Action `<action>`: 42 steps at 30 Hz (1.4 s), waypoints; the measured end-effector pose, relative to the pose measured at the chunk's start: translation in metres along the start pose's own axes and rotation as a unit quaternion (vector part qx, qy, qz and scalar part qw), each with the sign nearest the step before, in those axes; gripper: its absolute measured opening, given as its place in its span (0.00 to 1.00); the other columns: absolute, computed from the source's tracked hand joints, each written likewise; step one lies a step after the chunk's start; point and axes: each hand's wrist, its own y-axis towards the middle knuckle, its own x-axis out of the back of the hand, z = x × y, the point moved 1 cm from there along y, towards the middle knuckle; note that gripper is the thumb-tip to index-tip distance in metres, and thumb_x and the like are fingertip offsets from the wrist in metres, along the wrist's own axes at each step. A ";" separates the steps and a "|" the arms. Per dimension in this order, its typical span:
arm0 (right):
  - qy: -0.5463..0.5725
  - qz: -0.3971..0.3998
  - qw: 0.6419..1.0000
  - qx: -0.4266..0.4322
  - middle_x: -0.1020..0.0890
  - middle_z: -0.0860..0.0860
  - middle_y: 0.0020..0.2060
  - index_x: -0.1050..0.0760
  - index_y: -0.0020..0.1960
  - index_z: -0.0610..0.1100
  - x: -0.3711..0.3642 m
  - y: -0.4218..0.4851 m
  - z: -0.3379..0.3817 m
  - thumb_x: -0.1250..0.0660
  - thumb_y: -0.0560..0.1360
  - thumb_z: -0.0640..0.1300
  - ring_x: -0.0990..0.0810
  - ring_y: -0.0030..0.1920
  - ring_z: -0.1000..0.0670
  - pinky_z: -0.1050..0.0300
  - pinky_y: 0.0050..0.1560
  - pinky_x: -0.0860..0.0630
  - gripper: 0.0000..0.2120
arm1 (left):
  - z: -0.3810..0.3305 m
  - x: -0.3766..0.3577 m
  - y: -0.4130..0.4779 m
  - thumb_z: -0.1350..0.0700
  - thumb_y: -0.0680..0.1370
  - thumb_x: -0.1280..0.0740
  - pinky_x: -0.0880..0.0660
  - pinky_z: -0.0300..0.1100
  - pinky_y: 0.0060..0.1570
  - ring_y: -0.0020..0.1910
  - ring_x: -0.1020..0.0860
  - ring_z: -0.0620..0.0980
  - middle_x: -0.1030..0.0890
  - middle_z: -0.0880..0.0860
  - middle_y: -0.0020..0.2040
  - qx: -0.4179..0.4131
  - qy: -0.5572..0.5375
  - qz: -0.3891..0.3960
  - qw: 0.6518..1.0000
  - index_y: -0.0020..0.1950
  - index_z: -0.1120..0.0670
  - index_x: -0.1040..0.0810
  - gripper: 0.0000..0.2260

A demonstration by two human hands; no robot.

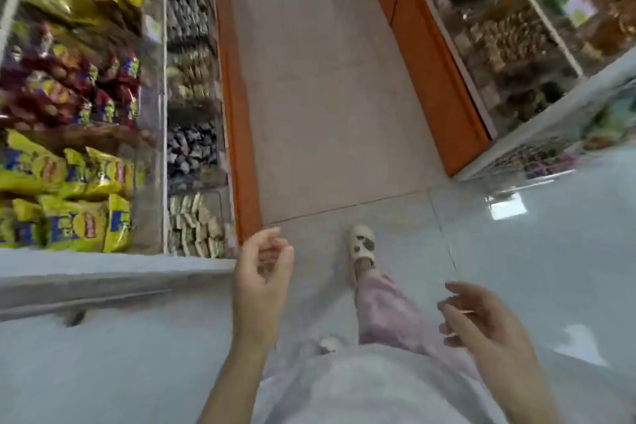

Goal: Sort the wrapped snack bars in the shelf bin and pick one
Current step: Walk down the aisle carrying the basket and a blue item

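The wrapped snack bars (pixel 196 227) lay stacked in the shelf bin (pixel 224 208) just up and left of the left hand (pixel 263 272) (the nearer one), and both it and the right hand (pixel 481 323) hung loosely curled, holding nothing.

floor tiles (pixel 550 251): glossy, smooth, pale; reflecting light
snack bags (pixel 86 182): shiny yellow plastic film
bin fronts (pixel 151 86): clear, glossy plastic
shelf base panels (pixel 437 72): smooth orange, matt finish
trouser leg (pixel 385 313): soft pinkish cloth
slipper (pixel 363 244): cream, smooth, rubbery look
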 end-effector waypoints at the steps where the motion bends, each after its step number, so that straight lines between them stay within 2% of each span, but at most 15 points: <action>1: -0.028 -0.005 1.000 0.009 0.19 0.48 0.39 0.23 0.50 0.48 -0.005 0.019 0.001 0.33 0.72 0.30 0.19 0.34 0.49 0.56 0.37 0.21 0.15 | 0.000 -0.012 0.023 0.63 0.76 0.34 0.27 0.29 0.44 0.42 0.24 0.39 0.21 0.49 0.46 -0.001 0.006 0.000 1.000 0.53 0.49 0.25 0.11; 3: -0.066 0.015 0.998 0.015 0.18 0.52 0.39 0.23 0.50 0.53 -0.013 0.061 0.021 0.31 0.71 0.33 0.19 0.37 0.51 0.56 0.41 0.22 0.15 | -0.010 -0.035 0.066 0.64 0.76 0.34 0.27 0.30 0.46 0.43 0.24 0.41 0.21 0.50 0.47 0.007 0.014 -0.004 1.000 0.55 0.51 0.25 0.11; 7: -0.107 0.041 0.992 0.043 0.19 0.57 0.39 0.25 0.51 0.55 -0.025 0.165 0.093 0.32 0.72 0.37 0.21 0.38 0.57 0.68 0.38 0.25 0.15 | -0.043 -0.071 0.143 0.61 0.76 0.34 0.25 0.34 0.48 0.46 0.22 0.43 0.20 0.48 0.47 0.044 0.011 -0.002 0.999 0.55 0.48 0.25 0.11; 12: -0.115 0.058 0.990 0.063 0.20 0.55 0.43 0.26 0.55 0.52 -0.070 0.303 0.197 0.33 0.74 0.38 0.20 0.43 0.54 0.52 0.49 0.22 0.13 | -0.076 -0.083 0.228 0.61 0.75 0.33 0.25 0.32 0.48 0.47 0.22 0.42 0.20 0.45 0.47 0.071 -0.002 -0.023 0.997 0.55 0.43 0.24 0.15; 18: -0.113 0.072 0.984 0.116 0.22 0.53 0.44 0.27 0.57 0.46 -0.164 0.478 0.328 0.33 0.75 0.37 0.20 0.46 0.46 0.44 0.52 0.23 0.12 | -0.125 -0.113 0.412 0.66 0.75 0.34 0.27 0.28 0.45 0.44 0.23 0.39 0.21 0.50 0.47 0.055 -0.017 -0.045 0.997 0.55 0.47 0.25 0.15; 21: -0.123 0.083 0.983 0.107 0.21 0.51 0.47 0.28 0.57 0.48 -0.198 0.538 0.382 0.33 0.75 0.38 0.20 0.47 0.48 0.47 0.52 0.22 0.12 | -0.168 -0.125 0.524 0.66 0.75 0.34 0.27 0.29 0.46 0.45 0.23 0.40 0.21 0.50 0.46 0.029 -0.020 -0.024 0.999 0.56 0.52 0.25 0.13; 26: -0.123 0.060 0.988 0.069 0.22 0.58 0.46 0.29 0.57 0.54 -0.230 0.618 0.447 0.33 0.74 0.39 0.21 0.47 0.56 0.62 0.45 0.24 0.15 | -0.232 -0.152 0.706 0.65 0.75 0.33 0.28 0.29 0.46 0.45 0.24 0.39 0.21 0.48 0.46 -0.015 0.003 0.013 1.000 0.57 0.54 0.25 0.12; 30: -0.107 0.052 0.991 0.056 0.21 0.55 0.45 0.28 0.55 0.55 -0.270 0.717 0.506 0.33 0.74 0.39 0.20 0.45 0.51 0.59 0.45 0.23 0.14 | -0.264 -0.179 0.855 0.65 0.75 0.33 0.27 0.31 0.47 0.44 0.23 0.41 0.21 0.49 0.45 -0.025 0.003 0.009 1.000 0.56 0.56 0.25 0.11; 34: -0.113 0.072 0.986 0.103 0.22 0.53 0.46 0.28 0.56 0.51 -0.328 0.852 0.604 0.34 0.75 0.38 0.21 0.46 0.52 0.54 0.48 0.22 0.14 | -0.300 -0.194 0.984 0.63 0.75 0.33 0.26 0.32 0.47 0.46 0.23 0.41 0.21 0.51 0.48 0.001 0.002 -0.027 1.000 0.56 0.53 0.24 0.11; 37: -0.123 0.093 0.979 0.136 0.21 0.51 0.45 0.27 0.57 0.48 -0.379 0.948 0.686 0.34 0.75 0.38 0.21 0.44 0.50 0.56 0.45 0.22 0.12 | -0.327 -0.192 1.062 0.64 0.76 0.34 0.27 0.28 0.45 0.44 0.23 0.36 0.21 0.49 0.47 0.019 -0.004 -0.048 0.999 0.57 0.55 0.24 0.11; 39: -0.127 0.107 0.974 0.154 0.21 0.50 0.43 0.27 0.58 0.47 -0.419 1.009 0.738 0.34 0.75 0.38 0.20 0.41 0.52 0.62 0.41 0.22 0.12 | -0.341 -0.188 1.115 0.65 0.75 0.34 0.28 0.27 0.45 0.43 0.23 0.36 0.21 0.48 0.46 0.023 0.004 -0.066 0.998 0.56 0.56 0.24 0.11; 42: -0.137 0.123 0.969 0.168 0.21 0.50 0.44 0.28 0.58 0.47 -0.485 1.100 0.807 0.35 0.76 0.40 0.20 0.41 0.54 0.62 0.42 0.21 0.12 | -0.356 -0.189 1.210 0.64 0.75 0.34 0.27 0.27 0.45 0.43 0.23 0.37 0.20 0.48 0.46 0.031 0.004 -0.082 0.996 0.56 0.54 0.24 0.11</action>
